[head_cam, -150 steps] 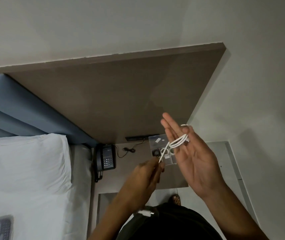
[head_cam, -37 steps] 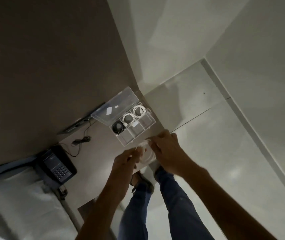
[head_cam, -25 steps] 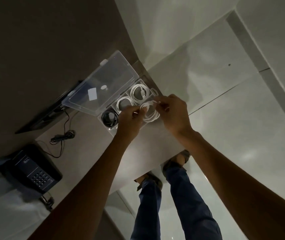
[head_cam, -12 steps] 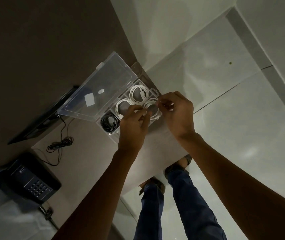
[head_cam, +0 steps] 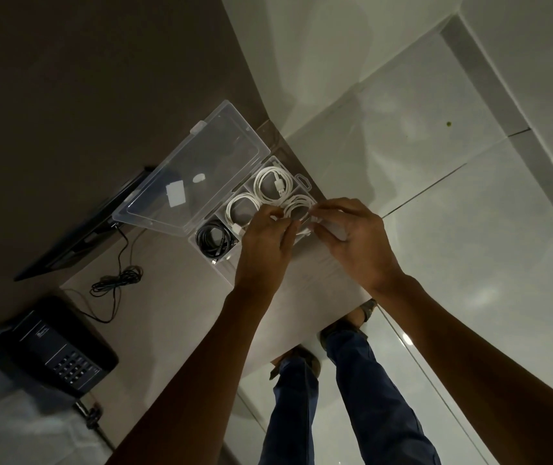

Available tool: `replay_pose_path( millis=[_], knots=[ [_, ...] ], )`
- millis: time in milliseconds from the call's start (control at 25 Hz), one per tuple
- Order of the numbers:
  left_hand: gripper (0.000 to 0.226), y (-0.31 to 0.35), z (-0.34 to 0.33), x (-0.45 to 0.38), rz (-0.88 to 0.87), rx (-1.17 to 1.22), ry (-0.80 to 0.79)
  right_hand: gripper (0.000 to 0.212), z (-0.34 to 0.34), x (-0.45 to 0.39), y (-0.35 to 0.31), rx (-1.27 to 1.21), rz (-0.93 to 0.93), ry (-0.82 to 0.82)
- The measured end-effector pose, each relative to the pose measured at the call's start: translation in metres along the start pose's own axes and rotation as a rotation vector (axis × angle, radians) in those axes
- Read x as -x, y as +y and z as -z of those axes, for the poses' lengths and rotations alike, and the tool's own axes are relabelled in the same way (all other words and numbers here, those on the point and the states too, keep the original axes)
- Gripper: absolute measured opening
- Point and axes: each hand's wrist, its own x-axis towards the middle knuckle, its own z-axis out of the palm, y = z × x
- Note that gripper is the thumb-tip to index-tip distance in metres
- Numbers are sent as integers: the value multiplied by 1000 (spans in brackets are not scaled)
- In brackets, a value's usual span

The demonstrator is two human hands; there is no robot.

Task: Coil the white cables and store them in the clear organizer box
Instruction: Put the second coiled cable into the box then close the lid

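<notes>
Both hands, left hand (head_cam: 263, 245) and right hand (head_cam: 352, 241), pinching a coiled white cable (head_cam: 297, 209), over the open clear organizer box (head_cam: 303, 181), two white coils (head_cam: 273, 186) inside.

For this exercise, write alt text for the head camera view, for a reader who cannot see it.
Two bare hands, left hand and right hand, press a coiled white cable into an open clear organizer box on a pale tabletop. Two more white coils and a black cable coil already fill compartments. A black desk phone sits at lower left.
</notes>
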Motion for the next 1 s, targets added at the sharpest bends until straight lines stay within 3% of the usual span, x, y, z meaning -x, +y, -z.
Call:
replay_pose_path(
  millis=[240,400,520,600,720,800,880,1000],
  knots=[
    [25,2,13,4,-9,37,-89,24,-6,-7,-9,-157,-238,35],
    [26,18,10,-12,242,63,-92,40,-4,-18,-16,-324,-462,34],
    [17,27,10,-22,288,21,-10,48,1,-29,-15,-298,-538,-18],
    [20,31,7,-25,311,-25,32,46,1,-34,-14,-238,-567,-47],
    [67,28,2,-28,473,-192,28,38,-6,-37,-14,-196,-580,-22],
    [85,23,0,-30,524,-242,1,28,-10,-38,-12,-176,-541,-8],
    [88,22,1,-30,520,-248,-21,25,-11,-34,-8,-199,-513,-13],
    [62,20,4,-26,486,-121,-44,29,-5,-24,-4,-297,-504,-10]
  ],
)
